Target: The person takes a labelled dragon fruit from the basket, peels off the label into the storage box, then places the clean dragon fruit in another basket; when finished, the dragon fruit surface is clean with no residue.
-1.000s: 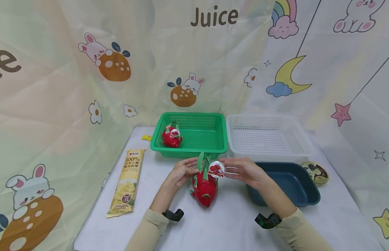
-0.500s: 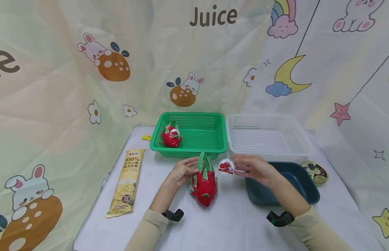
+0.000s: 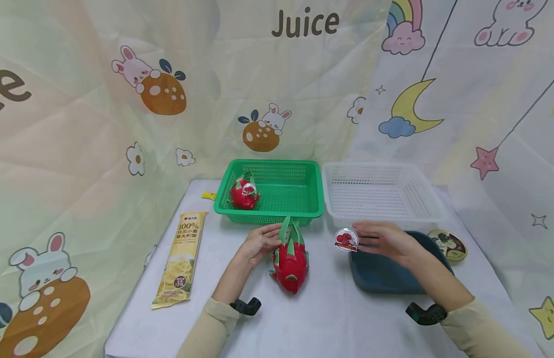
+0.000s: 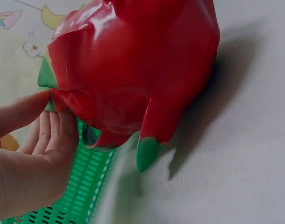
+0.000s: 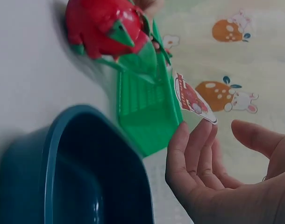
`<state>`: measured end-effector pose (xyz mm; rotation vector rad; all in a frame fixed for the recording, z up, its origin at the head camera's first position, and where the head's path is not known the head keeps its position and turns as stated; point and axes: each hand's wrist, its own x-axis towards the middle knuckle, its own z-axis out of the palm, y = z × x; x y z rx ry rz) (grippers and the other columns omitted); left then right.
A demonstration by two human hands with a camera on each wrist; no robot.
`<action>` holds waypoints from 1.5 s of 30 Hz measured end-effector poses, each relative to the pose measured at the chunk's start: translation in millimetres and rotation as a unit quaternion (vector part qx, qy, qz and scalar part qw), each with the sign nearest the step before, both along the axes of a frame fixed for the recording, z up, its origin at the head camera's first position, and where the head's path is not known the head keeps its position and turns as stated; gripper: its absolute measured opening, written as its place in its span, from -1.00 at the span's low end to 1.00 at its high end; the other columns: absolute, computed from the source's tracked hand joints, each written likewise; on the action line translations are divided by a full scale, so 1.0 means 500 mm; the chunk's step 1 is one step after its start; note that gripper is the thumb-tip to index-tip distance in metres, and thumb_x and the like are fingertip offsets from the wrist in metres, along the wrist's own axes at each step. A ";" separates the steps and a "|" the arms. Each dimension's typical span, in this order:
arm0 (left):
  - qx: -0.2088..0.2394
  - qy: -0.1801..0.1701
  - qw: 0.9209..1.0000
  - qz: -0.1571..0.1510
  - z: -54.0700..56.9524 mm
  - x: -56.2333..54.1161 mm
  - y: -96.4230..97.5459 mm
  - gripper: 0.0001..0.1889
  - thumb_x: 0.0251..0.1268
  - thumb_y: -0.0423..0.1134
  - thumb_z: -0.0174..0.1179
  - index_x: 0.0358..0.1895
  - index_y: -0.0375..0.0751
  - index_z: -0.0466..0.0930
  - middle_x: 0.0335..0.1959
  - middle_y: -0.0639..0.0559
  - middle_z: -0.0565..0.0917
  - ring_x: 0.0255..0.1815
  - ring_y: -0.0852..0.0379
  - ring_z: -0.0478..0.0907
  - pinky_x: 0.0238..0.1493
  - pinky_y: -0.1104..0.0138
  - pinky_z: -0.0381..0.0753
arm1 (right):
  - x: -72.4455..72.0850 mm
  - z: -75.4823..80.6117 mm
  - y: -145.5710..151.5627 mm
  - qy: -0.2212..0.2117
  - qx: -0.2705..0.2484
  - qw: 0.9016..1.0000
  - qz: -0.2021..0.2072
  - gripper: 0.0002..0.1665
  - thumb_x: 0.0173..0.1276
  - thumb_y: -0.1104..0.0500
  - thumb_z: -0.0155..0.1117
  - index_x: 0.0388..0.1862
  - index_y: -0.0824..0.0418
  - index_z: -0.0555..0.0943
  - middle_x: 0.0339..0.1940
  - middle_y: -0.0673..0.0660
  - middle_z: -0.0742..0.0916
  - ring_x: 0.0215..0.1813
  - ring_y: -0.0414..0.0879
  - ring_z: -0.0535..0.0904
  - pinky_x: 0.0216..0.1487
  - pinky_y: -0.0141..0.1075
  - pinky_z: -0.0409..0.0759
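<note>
A red dragon fruit (image 3: 290, 266) with green leaf tips lies on the white table in the head view. My left hand (image 3: 260, 244) pinches it at a leaf between thumb and fingers; the left wrist view shows the thumb tip against a green-tipped scale (image 4: 48, 77). Off to the right, my right hand (image 3: 386, 239) hovers over the dark blue basin (image 3: 379, 278). A round sticker (image 3: 347, 239) with a dragon fruit picture clings to its fingertips. In the right wrist view that sticker (image 5: 194, 98) hangs at one fingertip, with the thumb (image 5: 259, 135) apart.
Behind the hands stands a green basket (image 3: 294, 216) holding another dragon fruit (image 3: 244, 195) with a sticker. Beside it is a white basket (image 3: 388, 219). A noodle pack (image 3: 180, 261) lies left, a small yellow packet (image 3: 208, 196) behind it, a round tin (image 3: 450, 246) right.
My right hand has moved right, away from the dragon fruit, taking the round sticker off it. The left hand and the dragon fruit have stayed in place.
</note>
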<state>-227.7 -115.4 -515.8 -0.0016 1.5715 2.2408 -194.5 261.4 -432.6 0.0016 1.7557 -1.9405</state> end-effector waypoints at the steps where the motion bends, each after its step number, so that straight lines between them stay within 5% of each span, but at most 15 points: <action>1: 0.001 -0.001 1.000 -0.001 0.000 0.000 0.000 -0.37 0.29 -0.68 0.13 0.47 -0.49 0.37 0.42 -0.46 0.47 0.44 -0.25 0.47 0.09 0.32 0.72 | 0.000 0.001 0.008 0.000 0.003 1.000 0.001 -0.61 0.64 0.14 0.14 0.31 0.26 0.61 0.10 0.05 0.71 0.13 -0.09 0.68 0.21 -0.13 0.70; 13: 0.003 -0.004 1.000 0.009 -0.002 -0.001 -0.001 -0.41 0.32 -0.66 0.14 0.44 -0.47 0.41 0.39 -0.42 0.52 0.31 -0.11 0.62 0.10 0.30 0.72 | -0.009 0.013 0.086 0.008 0.071 0.997 0.024 -0.46 0.67 0.11 0.08 0.45 0.42 0.48 0.11 -0.03 0.72 0.11 -0.15 0.70 0.18 -0.16 0.71; 23: 0.001 -0.019 1.000 0.018 0.005 -0.006 -0.006 -0.41 0.32 -0.66 0.14 0.45 -0.43 0.42 0.39 -0.38 0.53 0.34 -0.13 0.59 0.11 0.30 0.72 | -0.040 0.020 0.112 -0.007 0.164 0.980 0.110 -0.39 0.68 0.06 0.06 0.45 0.50 0.39 0.19 0.24 0.70 0.17 0.10 0.72 0.29 0.04 0.64; 36: -0.001 -0.016 1.000 0.013 0.004 -0.011 -0.007 -0.41 0.33 -0.66 0.13 0.45 -0.43 0.43 0.40 -0.39 0.52 0.33 -0.11 0.60 0.08 0.32 0.73 | -0.072 -0.065 0.132 -0.041 0.179 0.977 0.108 -0.41 0.67 0.10 0.05 0.43 0.53 0.42 0.08 0.19 0.78 0.08 0.07 0.75 0.22 0.09 0.68; 45: -0.015 -0.009 1.000 0.002 0.001 0.000 -0.006 -0.42 0.33 -0.63 0.16 0.44 -0.43 0.43 0.40 -0.37 0.52 0.36 -0.16 0.57 0.02 0.36 0.72 | -0.058 -0.100 0.125 -0.034 0.217 0.967 0.131 -0.38 0.67 0.15 0.00 0.44 0.64 0.33 0.27 0.46 0.67 0.28 0.29 0.64 0.27 0.14 0.63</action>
